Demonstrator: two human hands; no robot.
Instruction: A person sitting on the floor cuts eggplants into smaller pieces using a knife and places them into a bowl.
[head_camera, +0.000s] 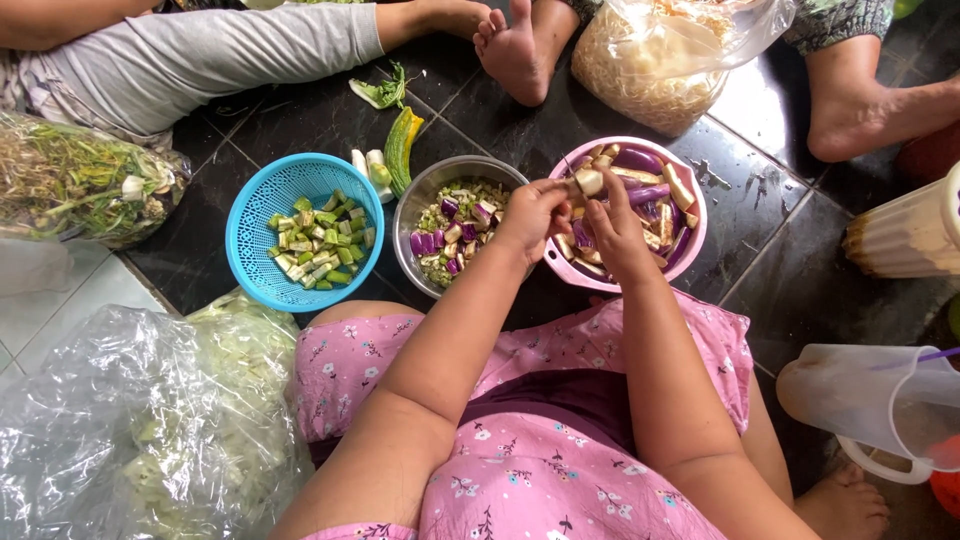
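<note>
My left hand (530, 215) and my right hand (615, 228) meet over the gap between two bowls, both gripping a pale eggplant piece (588, 181). A thin knife blade seems to lie between the hands, but it is mostly hidden. Under my right hand sits a pink bowl (694, 240) of cut purple eggplant strips. Under my left hand a steel bowl (420, 200) holds small eggplant chunks and green bits. A blue basket (250, 225) of chopped green vegetable stands further left.
Other people's bare feet (512, 50) and legs rest on the dark tiled floor at the top. A bag of noodles (650, 60), a bag of sprouts (70, 180), plastic bags (120, 420), a plastic jug (870, 405) and vegetable scraps (400, 140) surround me.
</note>
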